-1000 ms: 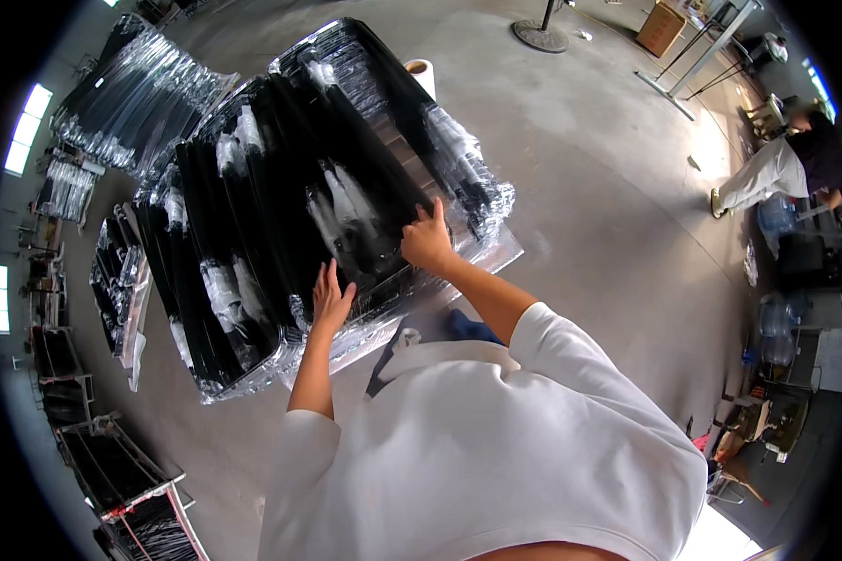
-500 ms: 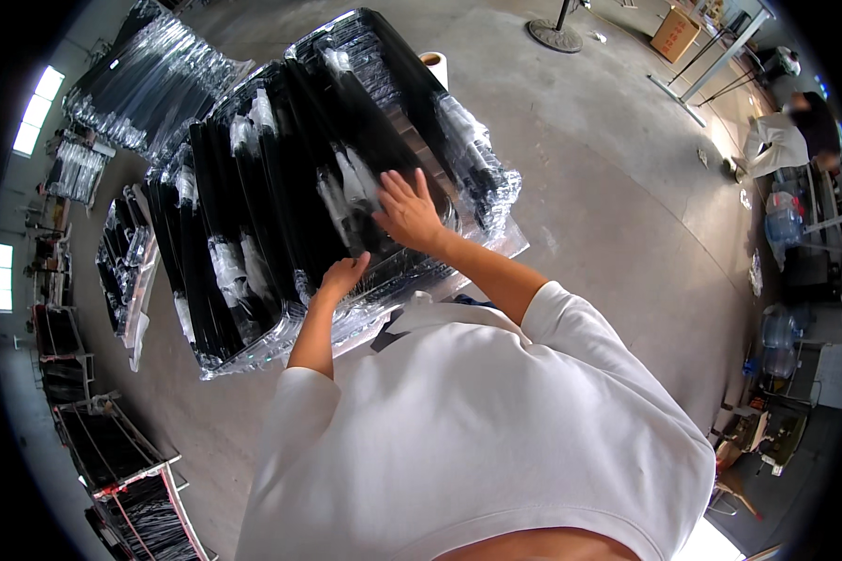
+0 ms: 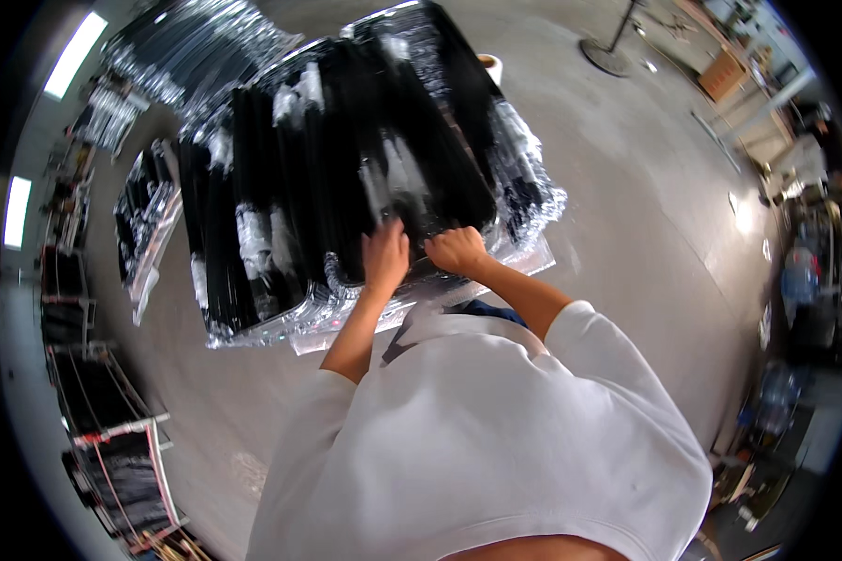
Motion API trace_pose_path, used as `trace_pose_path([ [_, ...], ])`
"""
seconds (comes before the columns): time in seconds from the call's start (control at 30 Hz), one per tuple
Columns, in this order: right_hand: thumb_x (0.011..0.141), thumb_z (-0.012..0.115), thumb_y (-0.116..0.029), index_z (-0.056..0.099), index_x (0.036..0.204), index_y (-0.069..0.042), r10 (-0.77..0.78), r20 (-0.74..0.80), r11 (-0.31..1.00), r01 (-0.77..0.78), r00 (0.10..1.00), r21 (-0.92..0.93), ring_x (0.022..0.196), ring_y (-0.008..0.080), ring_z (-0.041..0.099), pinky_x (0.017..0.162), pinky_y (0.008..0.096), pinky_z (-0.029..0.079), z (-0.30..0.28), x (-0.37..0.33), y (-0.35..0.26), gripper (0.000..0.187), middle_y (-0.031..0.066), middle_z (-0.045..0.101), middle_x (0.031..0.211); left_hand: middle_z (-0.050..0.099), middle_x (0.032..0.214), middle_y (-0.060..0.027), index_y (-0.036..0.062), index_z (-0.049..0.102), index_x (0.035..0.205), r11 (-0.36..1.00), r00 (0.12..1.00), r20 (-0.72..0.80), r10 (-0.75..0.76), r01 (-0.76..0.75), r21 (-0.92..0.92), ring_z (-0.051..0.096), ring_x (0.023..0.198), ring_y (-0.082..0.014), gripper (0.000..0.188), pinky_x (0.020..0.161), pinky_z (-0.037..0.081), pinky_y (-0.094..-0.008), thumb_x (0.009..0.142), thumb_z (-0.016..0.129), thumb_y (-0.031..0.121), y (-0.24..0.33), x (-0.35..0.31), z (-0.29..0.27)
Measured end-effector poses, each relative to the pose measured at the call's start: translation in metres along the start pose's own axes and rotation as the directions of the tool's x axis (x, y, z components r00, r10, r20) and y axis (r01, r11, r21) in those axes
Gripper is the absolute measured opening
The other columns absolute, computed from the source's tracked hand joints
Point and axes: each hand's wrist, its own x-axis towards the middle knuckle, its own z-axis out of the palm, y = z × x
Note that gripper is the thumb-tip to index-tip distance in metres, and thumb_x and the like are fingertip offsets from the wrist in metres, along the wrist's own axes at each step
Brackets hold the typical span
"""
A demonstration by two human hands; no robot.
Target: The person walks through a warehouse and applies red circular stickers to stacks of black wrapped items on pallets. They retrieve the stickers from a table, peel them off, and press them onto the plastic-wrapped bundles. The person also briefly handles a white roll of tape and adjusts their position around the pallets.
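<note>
A broad stack of long black pieces (image 3: 346, 140), bundled side by side with white and clear plastic wrap around them, lies in front of me. My right hand (image 3: 457, 251) is at the stack's near edge, its fingers curled closed against the black bundle. What they grip, if anything, is hidden. Just to its left, my left hand (image 3: 386, 254) touches or hovers over the near end of the bundles; motion smears its fingers. Crinkled clear film (image 3: 529, 178) covers the stack's right side, and more film hangs along the near edge.
Another wrapped stack (image 3: 192, 56) stands at the far left, with a smaller one (image 3: 145, 215) nearer. A white roll (image 3: 492, 67) is behind the main stack. Loaded racks (image 3: 112, 402) line the left wall. At right are a round-based stand (image 3: 606, 58), a cardboard box (image 3: 723, 75) and water bottles (image 3: 800, 276).
My right hand has gone from spread over the bundles to closed at their near edge. My left hand has come closer to it. The view has swung, shifting the stack up and right.
</note>
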Motion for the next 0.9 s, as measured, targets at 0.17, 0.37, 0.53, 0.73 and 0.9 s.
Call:
trace_pose_path([
  [0.17, 0.085, 0.044, -0.031, 0.062, 0.064, -0.008, -0.038, -0.042, 0.999, 0.038, 0.998, 0.001, 0.056, 0.0276, 0.062, 0.048, 0.0392, 0.046, -0.006, -0.002, 0.002, 0.036, 0.0110, 0.062, 0.061, 0.062, 0.074, -0.0188, 0.0081, 0.064, 0.082, 0.962, 0.974, 0.142, -0.175, 0.200, -0.185, 0.059, 0.074, -0.0382, 0.029, 0.068, 0.047, -0.0459, 0.082, 0.043, 0.028, -0.005, -0.010, 0.012],
  [0.37, 0.082, 0.048, -0.024, 0.061, 0.063, -0.009, 0.066, -0.011, 0.997, -0.065, 0.998, 0.045, 0.055, 0.0288, 0.061, 0.049, 0.0383, 0.047, 0.001, 0.005, 0.000, 0.028, 0.0092, 0.062, 0.061, 0.063, 0.076, -0.0175, 0.0091, 0.064, 0.083, 0.954, 0.962, 0.174, -0.211, 0.241, -0.177, 0.060, 0.074, -0.0363, 0.026, 0.067, 0.048, -0.0448, 0.082, 0.044, 0.026, -0.003, -0.007, 0.007],
  [0.53, 0.080, 0.050, -0.023, 0.060, 0.069, -0.006, -0.055, -0.293, 0.939, 0.149, 0.954, 0.309, 0.063, 0.0307, 0.062, 0.053, 0.0403, 0.049, -0.010, 0.031, -0.005, 0.022, 0.0128, 0.062, 0.068, 0.064, 0.083, -0.0135, 0.0130, 0.064, 0.089, 0.941, 0.949, 0.229, -0.218, 0.267, -0.209, 0.061, 0.081, -0.0324, 0.025, 0.071, 0.048, -0.0420, 0.081, 0.046, 0.028, -0.007, -0.004, 0.012],
  [0.73, 0.081, 0.047, -0.027, 0.061, 0.066, -0.008, -0.020, 0.009, 0.994, 0.019, 1.000, 0.105, 0.058, 0.0277, 0.063, 0.052, 0.0382, 0.049, 0.001, 0.018, -0.018, 0.028, 0.0128, 0.063, 0.067, 0.039, 0.132, -0.0141, 0.0119, 0.026, 0.132, 0.913, 0.972, 0.118, -0.204, 0.232, -0.336, 0.040, 0.119, -0.0323, 0.065, 0.091, 0.038, -0.0437, 0.076, 0.059, 0.022, -0.014, -0.009, 0.021],
  [0.9, 0.081, 0.048, -0.026, 0.060, 0.063, -0.007, 0.029, -0.082, 0.984, -0.014, 0.996, 0.176, 0.057, 0.0282, 0.062, 0.053, 0.0387, 0.050, 0.008, 0.018, -0.016, 0.029, 0.0125, 0.062, 0.064, 0.018, 0.139, -0.0225, 0.0067, 0.018, 0.137, 0.993, 0.978, -0.174, -0.116, 0.108, -0.053, 0.017, 0.129, -0.0390, 0.074, 0.101, 0.016, -0.0561, 0.074, 0.056, 0.020, 0.003, -0.013, 0.006],
])
